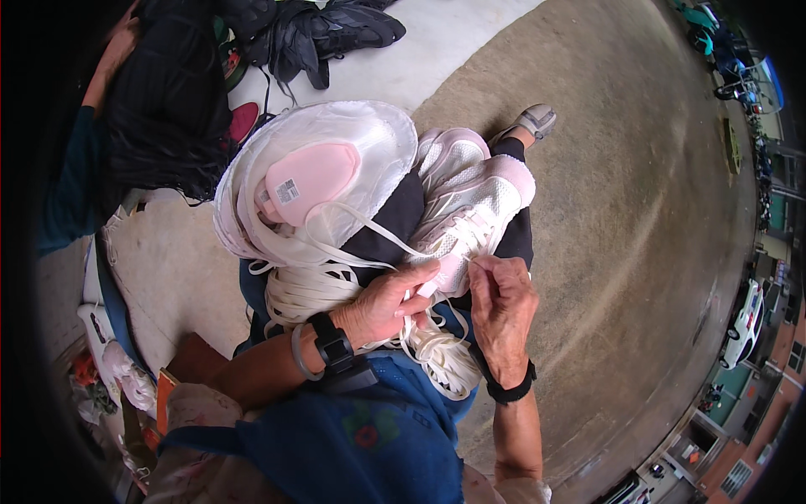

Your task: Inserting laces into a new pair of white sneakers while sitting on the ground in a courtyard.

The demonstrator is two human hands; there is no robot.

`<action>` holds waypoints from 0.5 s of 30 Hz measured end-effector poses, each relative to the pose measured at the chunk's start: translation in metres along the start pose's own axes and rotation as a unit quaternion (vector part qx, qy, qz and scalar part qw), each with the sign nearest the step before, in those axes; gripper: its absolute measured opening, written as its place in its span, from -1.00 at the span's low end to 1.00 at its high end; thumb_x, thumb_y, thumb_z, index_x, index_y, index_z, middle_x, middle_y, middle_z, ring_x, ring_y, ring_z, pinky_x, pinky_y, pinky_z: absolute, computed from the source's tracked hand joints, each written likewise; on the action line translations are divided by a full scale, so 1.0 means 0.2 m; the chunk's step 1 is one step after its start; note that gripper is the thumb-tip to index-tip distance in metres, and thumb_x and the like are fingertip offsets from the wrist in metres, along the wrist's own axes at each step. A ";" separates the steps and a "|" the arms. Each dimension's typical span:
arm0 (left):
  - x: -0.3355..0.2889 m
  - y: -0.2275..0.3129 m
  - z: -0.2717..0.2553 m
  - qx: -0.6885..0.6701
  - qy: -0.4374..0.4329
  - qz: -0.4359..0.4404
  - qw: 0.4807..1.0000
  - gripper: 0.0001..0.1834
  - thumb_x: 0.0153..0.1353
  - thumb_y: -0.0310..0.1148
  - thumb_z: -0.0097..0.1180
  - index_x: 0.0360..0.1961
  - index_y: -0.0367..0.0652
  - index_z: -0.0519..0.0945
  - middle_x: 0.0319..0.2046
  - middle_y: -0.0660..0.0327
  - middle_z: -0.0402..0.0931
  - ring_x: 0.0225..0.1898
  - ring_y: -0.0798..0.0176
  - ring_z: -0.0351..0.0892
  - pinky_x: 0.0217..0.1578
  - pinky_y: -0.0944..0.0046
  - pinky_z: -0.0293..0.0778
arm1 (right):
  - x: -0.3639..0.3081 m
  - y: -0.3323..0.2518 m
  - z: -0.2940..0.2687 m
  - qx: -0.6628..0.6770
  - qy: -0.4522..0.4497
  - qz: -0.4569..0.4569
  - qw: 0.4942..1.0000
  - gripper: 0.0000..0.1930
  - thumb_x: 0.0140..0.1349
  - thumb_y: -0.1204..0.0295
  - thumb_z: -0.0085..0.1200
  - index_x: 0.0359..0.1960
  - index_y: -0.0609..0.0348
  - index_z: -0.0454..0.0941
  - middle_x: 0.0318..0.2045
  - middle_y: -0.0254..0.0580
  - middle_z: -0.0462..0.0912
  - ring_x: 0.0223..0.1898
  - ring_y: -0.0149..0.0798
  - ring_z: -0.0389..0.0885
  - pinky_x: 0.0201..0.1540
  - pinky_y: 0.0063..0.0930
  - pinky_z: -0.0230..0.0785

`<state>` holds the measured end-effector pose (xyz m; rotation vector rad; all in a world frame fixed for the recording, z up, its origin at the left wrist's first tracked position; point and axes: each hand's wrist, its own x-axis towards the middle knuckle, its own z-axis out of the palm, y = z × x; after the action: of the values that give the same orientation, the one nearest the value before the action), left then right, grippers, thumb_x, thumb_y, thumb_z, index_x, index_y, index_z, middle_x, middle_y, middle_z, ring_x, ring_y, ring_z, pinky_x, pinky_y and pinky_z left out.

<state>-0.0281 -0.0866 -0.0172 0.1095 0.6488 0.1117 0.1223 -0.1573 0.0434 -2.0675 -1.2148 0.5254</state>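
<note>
A white mesh sneaker [495, 193] with pale pink trim lies across my lap, its toe pointing away and its laced tongue toward me. My left hand [388, 304] grips the sneaker at its tongue, thumb on top. At the right side of the lacing, my right hand [504, 304] pinches a thin white shoelace between thumb and fingertips. A second matching sneaker [449, 149] shows partly behind the first. Bundles of flat white laces [306, 290] lie across my lap, and another hank [447, 361] hangs below my hands.
At my left, a white lined bowl-shaped container [395, 139] holds pink shoe tongue pieces [323, 172]. Black shoes [353, 35] sit on a pale surface at the back. Another person's arm [71, 189] is at far left beside a black heap of laces [164, 118]. Parked vehicles [743, 323] line the far right.
</note>
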 end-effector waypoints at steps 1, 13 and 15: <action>0.00 0.00 -0.01 -0.001 0.002 0.000 1.000 -0.82 0.37 -0.10 0.02 -0.22 0.07 0.50 -0.67 0.51 0.17 -0.73 0.55 0.11 -0.54 0.32 0.42 | 0.00 0.00 0.01 0.001 -0.001 0.000 1.000 -0.90 0.15 0.61 0.15 -0.29 0.32 0.61 -0.45 -0.09 0.57 -0.42 -0.21 0.56 -0.33 -0.41 0.42; 0.01 -0.01 -0.03 -0.028 0.002 -0.018 0.999 -0.83 0.39 -0.11 -0.01 -0.19 0.10 0.51 -0.69 0.51 0.14 -0.73 0.55 0.11 -0.55 0.32 0.39 | 0.03 0.04 0.01 0.060 -0.027 0.044 0.997 -0.93 0.11 0.63 0.14 -0.35 0.31 0.58 -0.49 -0.13 0.52 -0.52 -0.30 0.50 -0.42 -0.44 0.36; 0.01 -0.04 -0.06 0.044 -0.001 0.035 0.998 -0.82 0.39 -0.11 -0.02 -0.16 0.10 0.51 -0.67 0.50 0.17 -0.72 0.55 0.12 -0.54 0.30 0.40 | 0.03 0.02 0.01 0.060 -0.020 0.060 0.996 -0.95 0.12 0.62 0.13 -0.37 0.32 0.58 -0.48 -0.12 0.53 -0.51 -0.29 0.51 -0.41 -0.45 0.38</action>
<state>-0.0326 -0.0934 -0.0295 0.2167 0.6488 0.1506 0.1260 -0.1530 0.0388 -2.0450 -1.0600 0.6820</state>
